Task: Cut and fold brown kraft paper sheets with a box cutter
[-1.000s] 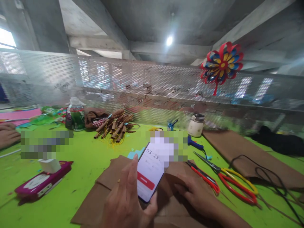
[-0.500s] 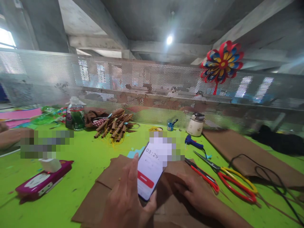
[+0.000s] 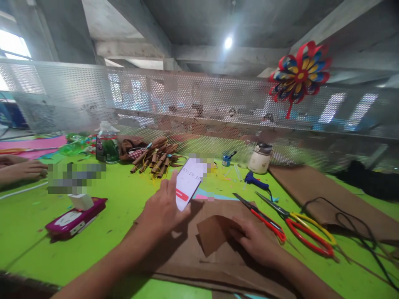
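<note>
My left hand (image 3: 166, 205) is closed around a phone (image 3: 188, 180), whose lit screen shows running digits and a red button. It is held tilted above the far edge of a stack of brown paper (image 3: 183, 257). Over the same stack, my right hand (image 3: 254, 241) pinches a small piece of brown paper (image 3: 213, 234) by its right side. Just right of that hand lie a utility knife with a red handle (image 3: 268, 222) and scissors with red and yellow handles (image 3: 307, 234).
A purple power strip (image 3: 76, 218) with a white plug sits left. Behind are rolled brown paper tubes (image 3: 156, 160), a jar of green liquid (image 3: 109, 145), a blue glue gun (image 3: 257, 180) and a cream jug (image 3: 260, 158). Another person's hand (image 3: 23, 170) rests at far left.
My left hand has carried the phone away from me and slightly left, uncovering the small paper piece in my right hand. The camera view has shifted a little.
</note>
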Demonstrator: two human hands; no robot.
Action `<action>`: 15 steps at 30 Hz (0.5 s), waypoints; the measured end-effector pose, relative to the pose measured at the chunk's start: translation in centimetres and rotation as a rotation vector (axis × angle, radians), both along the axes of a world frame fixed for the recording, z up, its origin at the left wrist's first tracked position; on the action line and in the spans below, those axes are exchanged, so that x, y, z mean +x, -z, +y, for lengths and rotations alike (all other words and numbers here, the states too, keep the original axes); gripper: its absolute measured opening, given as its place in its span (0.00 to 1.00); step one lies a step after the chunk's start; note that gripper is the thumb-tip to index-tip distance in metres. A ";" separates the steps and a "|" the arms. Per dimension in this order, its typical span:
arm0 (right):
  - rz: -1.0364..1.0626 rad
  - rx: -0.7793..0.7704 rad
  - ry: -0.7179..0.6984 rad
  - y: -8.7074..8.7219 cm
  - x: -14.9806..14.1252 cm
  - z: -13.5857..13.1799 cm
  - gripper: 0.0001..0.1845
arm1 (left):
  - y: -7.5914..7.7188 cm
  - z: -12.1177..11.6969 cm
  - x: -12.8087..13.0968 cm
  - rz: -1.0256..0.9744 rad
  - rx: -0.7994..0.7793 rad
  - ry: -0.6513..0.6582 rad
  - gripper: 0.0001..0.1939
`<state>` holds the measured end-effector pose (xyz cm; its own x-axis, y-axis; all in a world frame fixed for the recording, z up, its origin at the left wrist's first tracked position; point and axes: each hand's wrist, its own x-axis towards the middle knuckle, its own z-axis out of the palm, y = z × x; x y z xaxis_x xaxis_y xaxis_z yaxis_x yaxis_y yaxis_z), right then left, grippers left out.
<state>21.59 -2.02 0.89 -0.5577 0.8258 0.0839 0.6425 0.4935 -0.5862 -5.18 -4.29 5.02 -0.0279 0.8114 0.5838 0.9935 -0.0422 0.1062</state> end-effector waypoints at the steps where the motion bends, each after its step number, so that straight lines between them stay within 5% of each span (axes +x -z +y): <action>1: 0.007 -0.001 -0.013 -0.1 0.0 0.0 0.15 | -0.2 0.9 -0.4 -0.013 -0.029 -0.019 0.45; 9: -0.012 -0.004 0.001 -1.1 -0.3 -0.4 0.18 | -1.7 11.1 -3.7 -0.087 -0.350 -0.140 0.48; 15: -0.004 -0.001 0.025 -1.2 -0.4 -0.5 0.17 | -0.2 17.5 -4.5 -0.171 -0.340 -0.111 0.43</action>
<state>21.20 -2.49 2.11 -0.5373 0.8395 0.0807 0.6567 0.4765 -0.5845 -9.70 13.24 5.21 -0.1999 0.9443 0.2613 0.9567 0.1305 0.2601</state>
